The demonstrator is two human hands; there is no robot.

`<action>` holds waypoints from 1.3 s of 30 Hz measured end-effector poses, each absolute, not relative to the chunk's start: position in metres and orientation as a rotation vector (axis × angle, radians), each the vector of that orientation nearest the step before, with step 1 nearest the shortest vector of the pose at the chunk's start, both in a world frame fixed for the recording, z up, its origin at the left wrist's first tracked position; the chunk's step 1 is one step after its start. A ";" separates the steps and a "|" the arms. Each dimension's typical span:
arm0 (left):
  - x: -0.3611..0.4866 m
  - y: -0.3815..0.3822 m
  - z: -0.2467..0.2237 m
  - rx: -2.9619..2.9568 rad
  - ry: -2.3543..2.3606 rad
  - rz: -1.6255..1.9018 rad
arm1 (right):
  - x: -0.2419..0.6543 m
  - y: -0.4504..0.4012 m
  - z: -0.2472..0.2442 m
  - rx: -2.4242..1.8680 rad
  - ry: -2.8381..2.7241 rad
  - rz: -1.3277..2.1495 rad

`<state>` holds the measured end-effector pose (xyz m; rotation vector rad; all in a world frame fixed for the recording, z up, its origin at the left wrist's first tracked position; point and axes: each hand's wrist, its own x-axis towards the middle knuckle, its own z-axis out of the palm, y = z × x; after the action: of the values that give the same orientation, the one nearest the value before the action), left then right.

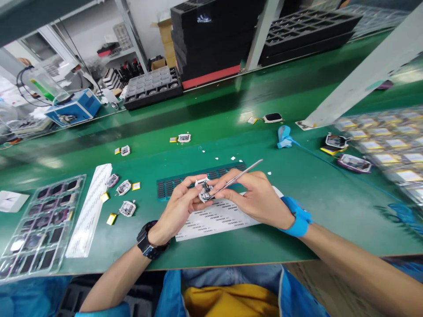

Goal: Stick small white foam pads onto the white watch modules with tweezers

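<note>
My left hand grips a small white device housing whose inner electronics face up. In my right hand is a pair of thin metal tweezers, pinched like a pen, its lower tip at the inside of the housing. Whether the tip holds a part is too small to tell. Beneath both hands lies a white printed sheet. Just behind them is a teal sheet with rows of black pieces. A blue wrist strap wraps my right wrist.
Opened housings with yellow batteries lie to the left, beside a white strip and a clear tray of devices. More housings and a battery tray are right. A slanted white post meets the bench there.
</note>
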<state>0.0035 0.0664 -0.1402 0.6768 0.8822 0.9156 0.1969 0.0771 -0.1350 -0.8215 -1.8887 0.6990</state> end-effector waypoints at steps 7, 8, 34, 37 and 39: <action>0.004 0.067 -0.140 0.651 0.873 0.905 | 0.196 0.077 -0.138 -0.832 -1.917 0.655; 0.004 0.067 -0.140 0.651 0.875 0.905 | 0.196 0.077 -0.138 -0.829 -1.922 0.659; 0.003 0.064 -0.138 0.801 0.877 0.887 | 0.204 0.074 -0.136 -0.833 -1.790 0.825; 0.002 0.064 -0.137 0.801 0.880 0.880 | 0.204 0.075 -0.138 -0.818 -1.799 0.810; 0.002 0.064 -0.136 0.799 0.882 0.879 | 0.204 0.075 -0.139 -0.808 -1.791 0.823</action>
<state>0.0023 0.0643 -0.1365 0.7992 0.8824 0.8788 0.2042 0.0745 -0.1389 -0.8079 -1.7910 0.8229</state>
